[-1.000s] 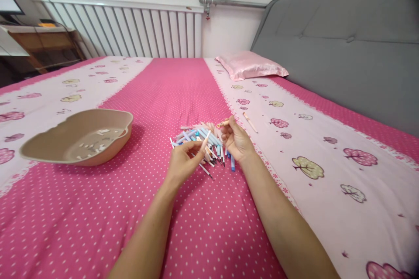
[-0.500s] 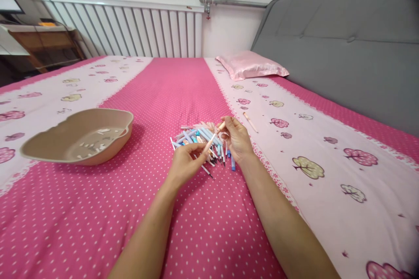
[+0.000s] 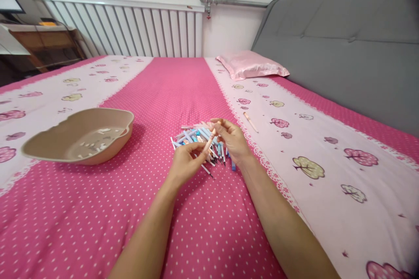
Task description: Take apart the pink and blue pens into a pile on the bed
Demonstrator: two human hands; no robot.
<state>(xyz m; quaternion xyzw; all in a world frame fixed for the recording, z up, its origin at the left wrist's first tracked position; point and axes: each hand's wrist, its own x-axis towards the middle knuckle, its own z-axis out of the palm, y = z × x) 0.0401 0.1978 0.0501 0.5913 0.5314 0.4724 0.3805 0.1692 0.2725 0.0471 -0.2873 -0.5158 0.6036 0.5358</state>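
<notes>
Between my two hands, above the pile, is a slim peach-coloured pen (image 3: 210, 138), tilted up to the right. My left hand (image 3: 186, 162) pinches its lower end. The fingers of my right hand (image 3: 233, 140) are closed on its upper end, at the peach cap. Cap and barrel now look joined in one line. Under and behind my hands lies a heap of pen parts (image 3: 190, 134) in pale blue, lilac, pink and white, with several dark-tipped refills (image 3: 207, 171); my hands hide part of it. A blue piece (image 3: 233, 165) lies by my right wrist.
A beige basin (image 3: 62, 141) with small white pieces inside stands on the bed at the left. One peach pen (image 3: 250, 122) lies right of the heap. Farther back are a pink pillow (image 3: 250, 64), a grey headboard (image 3: 340, 48) and a white radiator (image 3: 131, 26).
My right hand has moved slightly left and brought the peach cap onto the pen barrel, closing the gap between them. My left hand has stayed in place.
</notes>
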